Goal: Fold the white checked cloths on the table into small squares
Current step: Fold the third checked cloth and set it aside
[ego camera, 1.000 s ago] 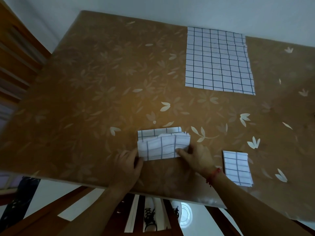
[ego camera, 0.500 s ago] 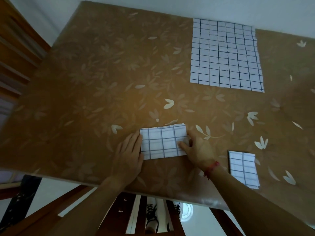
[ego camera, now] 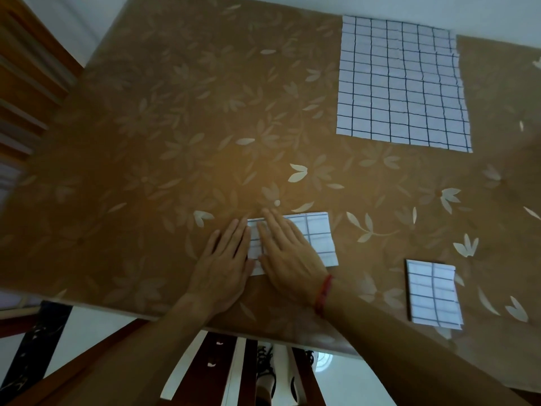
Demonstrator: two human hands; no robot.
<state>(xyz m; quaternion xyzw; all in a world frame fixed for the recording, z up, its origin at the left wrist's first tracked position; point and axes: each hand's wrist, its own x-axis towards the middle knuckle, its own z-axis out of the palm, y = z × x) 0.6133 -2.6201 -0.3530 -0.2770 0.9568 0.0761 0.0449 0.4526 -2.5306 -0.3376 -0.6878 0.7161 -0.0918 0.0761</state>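
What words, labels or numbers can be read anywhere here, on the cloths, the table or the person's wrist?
None: no readable text shows in this view.
The spread cloth, the half-folded cloth under the flat right hand and the small folded cloth show only dark grid lines.
The table cover shows only a leaf and flower pattern.
The red wrist band shows no lettering.

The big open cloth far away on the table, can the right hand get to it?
Probably yes. The right hand lies flat on the half-folded cloth, holding nothing, and nothing stands between it and the big cloth. It may need a stretch.
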